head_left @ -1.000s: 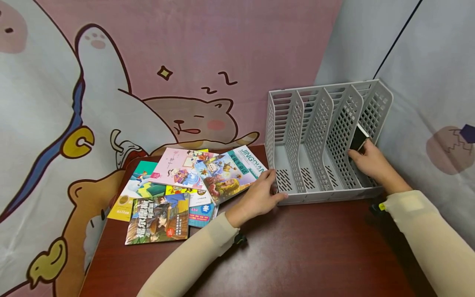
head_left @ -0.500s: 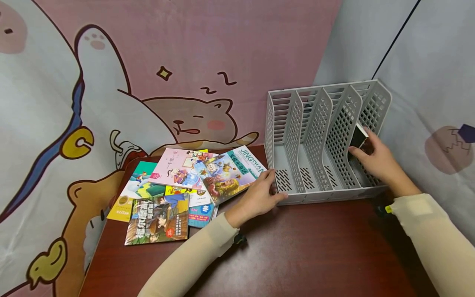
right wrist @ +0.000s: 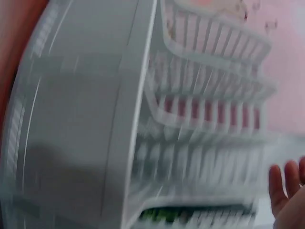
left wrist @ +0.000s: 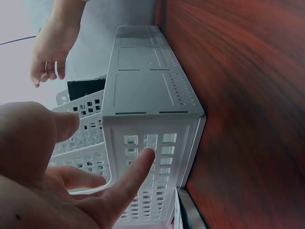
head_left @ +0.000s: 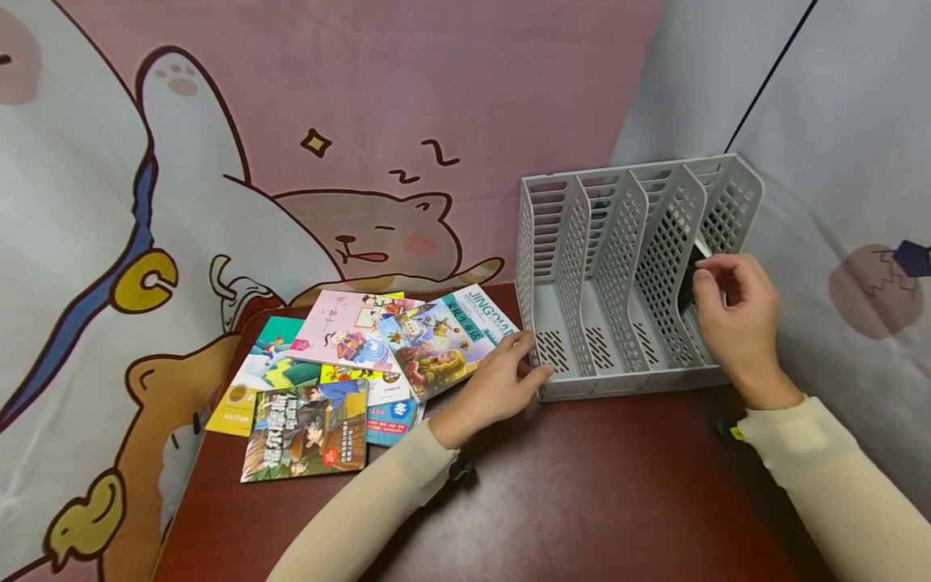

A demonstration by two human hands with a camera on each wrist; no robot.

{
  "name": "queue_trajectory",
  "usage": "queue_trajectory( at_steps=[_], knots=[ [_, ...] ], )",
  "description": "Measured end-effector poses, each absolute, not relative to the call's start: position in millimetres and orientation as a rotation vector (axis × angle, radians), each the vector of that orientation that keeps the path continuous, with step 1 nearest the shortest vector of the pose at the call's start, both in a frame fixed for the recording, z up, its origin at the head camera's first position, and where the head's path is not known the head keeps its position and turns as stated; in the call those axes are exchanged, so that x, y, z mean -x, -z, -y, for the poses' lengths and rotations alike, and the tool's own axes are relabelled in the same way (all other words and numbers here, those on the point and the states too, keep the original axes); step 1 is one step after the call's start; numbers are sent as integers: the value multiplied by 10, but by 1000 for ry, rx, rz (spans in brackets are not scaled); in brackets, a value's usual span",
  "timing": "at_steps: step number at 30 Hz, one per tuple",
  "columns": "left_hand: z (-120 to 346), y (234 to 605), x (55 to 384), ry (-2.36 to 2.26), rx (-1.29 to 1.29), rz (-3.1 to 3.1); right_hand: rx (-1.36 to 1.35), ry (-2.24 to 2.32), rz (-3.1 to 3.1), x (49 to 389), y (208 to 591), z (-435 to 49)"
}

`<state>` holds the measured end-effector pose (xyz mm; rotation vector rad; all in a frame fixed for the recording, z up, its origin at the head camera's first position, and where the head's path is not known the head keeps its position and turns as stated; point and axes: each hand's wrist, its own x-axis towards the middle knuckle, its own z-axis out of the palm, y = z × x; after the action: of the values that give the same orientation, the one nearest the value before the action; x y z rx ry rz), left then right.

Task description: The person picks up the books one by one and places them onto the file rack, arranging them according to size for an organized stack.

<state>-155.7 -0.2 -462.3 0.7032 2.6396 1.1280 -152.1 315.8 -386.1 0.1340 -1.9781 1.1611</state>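
A grey file organizer (head_left: pixel 625 384) with upright perforated dividers stands at the right. My left hand (head_left: pixel 502 384) is at its front left corner; in the left wrist view an extended finger lies along the outer side wall, with the thumb apart. A dark-covered book (head_left: pixel 687 279) stands in the rightmost compartment, partly hidden by a divider and my right hand (head_left: pixel 742 323). The right hand is raised in front of that compartment, fingers loosely bent, holding nothing. The left wrist view shows the book (left wrist: pixel 85 88) with the right hand (left wrist: pixel 56 47) apart from it.
Left of the organizer, several picture books overlap on the brown table (head_left: pixel 582 485), including a pink book (head_left: pixel 349 327), a fairy-tale book (head_left: pixel 436 339) and a detective-style book (head_left: pixel 309 432). Cartoon-printed cloth (head_left: pixel 407 97) hangs behind. A grey cloth (head_left: pixel 836 202) borders the right.
My right hand has let go of the dark book and drawn back toward me, leaving it in the rightmost compartment. The left hand has stayed at the corner with little movement.
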Motion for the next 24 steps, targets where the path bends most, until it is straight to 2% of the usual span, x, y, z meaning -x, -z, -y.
queue_trajectory(
  at_steps=[8, 17, 24],
  knots=[
    [200, 4613, 1514, -1198, -698, -2682, -408, -1266, 2239, 1459, 4112, -2718],
    [586, 4631, 1479, -1284, -545, -2733, -691, -1329, 2455, 1302, 4166, -2083],
    [915, 4616, 1461, -1412, -491, -2738, -798, -1325, 2590, 1190, 4174, -1632]
  ],
)
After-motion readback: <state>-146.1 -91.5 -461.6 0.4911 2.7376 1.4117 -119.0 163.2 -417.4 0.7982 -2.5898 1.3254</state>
